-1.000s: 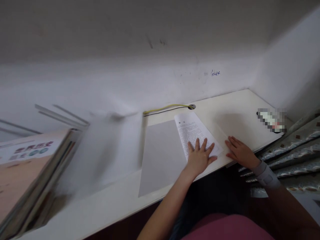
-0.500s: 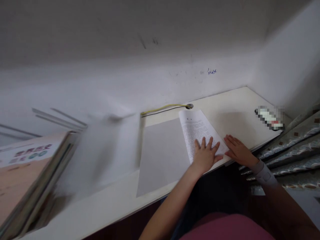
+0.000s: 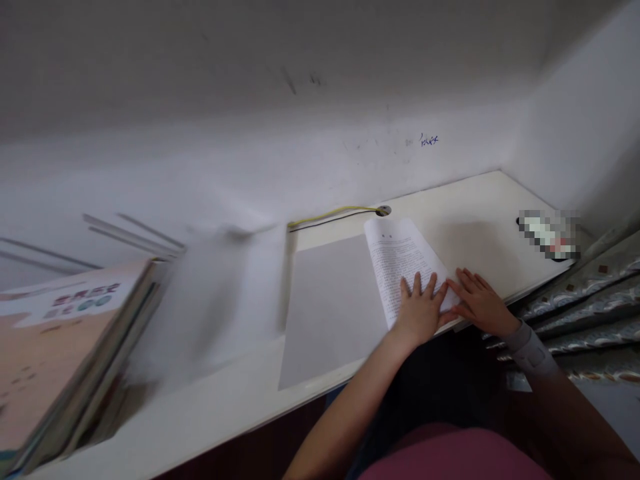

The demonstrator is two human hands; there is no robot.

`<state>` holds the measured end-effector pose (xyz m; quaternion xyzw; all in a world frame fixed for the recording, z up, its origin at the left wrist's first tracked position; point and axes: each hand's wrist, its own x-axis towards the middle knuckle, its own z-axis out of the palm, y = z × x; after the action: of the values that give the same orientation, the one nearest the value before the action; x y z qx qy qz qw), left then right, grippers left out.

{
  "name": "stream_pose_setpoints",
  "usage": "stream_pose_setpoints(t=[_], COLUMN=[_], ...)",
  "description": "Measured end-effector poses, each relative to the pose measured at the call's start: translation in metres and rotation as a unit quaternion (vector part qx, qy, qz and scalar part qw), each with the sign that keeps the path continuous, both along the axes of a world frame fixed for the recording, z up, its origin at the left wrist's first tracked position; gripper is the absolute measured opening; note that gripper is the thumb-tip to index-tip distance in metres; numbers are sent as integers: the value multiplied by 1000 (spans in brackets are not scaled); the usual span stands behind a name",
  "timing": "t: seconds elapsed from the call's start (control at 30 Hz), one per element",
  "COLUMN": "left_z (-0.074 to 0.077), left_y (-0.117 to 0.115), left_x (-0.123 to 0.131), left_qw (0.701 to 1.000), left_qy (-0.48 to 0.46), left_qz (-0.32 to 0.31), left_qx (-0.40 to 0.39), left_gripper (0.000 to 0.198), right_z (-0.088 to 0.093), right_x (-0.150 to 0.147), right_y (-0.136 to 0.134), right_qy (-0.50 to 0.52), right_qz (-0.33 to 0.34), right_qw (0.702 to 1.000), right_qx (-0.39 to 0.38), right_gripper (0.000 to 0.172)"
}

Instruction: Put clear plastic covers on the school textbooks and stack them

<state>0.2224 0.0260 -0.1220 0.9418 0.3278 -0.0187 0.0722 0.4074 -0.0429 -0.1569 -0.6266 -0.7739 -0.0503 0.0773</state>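
Along the right side of the grey sheet (image 3: 327, 300), a printed page (image 3: 393, 257) is lying on the desk (image 3: 200, 413), its near part under the left hand (image 3: 420, 312), whose fingers are spreading flat. Farther from the grey sheet, the right hand (image 3: 483, 303) is resting palm down by the page's edge, fingers loosely together.

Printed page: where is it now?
In the head view, the printed page lies right of centre on the white desk, beside the grey sheet, its lower part under the left hand.
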Motion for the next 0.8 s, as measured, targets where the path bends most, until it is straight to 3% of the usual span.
stream_pose_setpoints(t=[0.33, 0.5, 0.6, 0.67, 0.8], left_z=[-3, 9, 18, 19, 11], left_y=[12, 16, 19, 21, 28], left_x=[-3, -10, -15, -16, -14], left_qw=[999, 996, 999, 998, 998], left_qy=[-2, 3, 16, 39, 60], left_qz=[-41, -84, -7, 38, 21], left_qx=[-28, -24, 31, 42, 5], left_gripper=[80, 71, 76, 79, 78], right_z=[-3, 0, 1, -1, -4], right_x=[0, 10, 24, 32, 36], right_y=[1, 5, 11, 15, 18], right_qy=[-2, -7, -18, -18, -12], right_qz=[8, -37, -104, -115, -104], right_qw=[1000, 999, 994, 993, 994], right_qx=[6, 14, 29, 19, 0], right_gripper=[58, 53, 58, 62, 63])
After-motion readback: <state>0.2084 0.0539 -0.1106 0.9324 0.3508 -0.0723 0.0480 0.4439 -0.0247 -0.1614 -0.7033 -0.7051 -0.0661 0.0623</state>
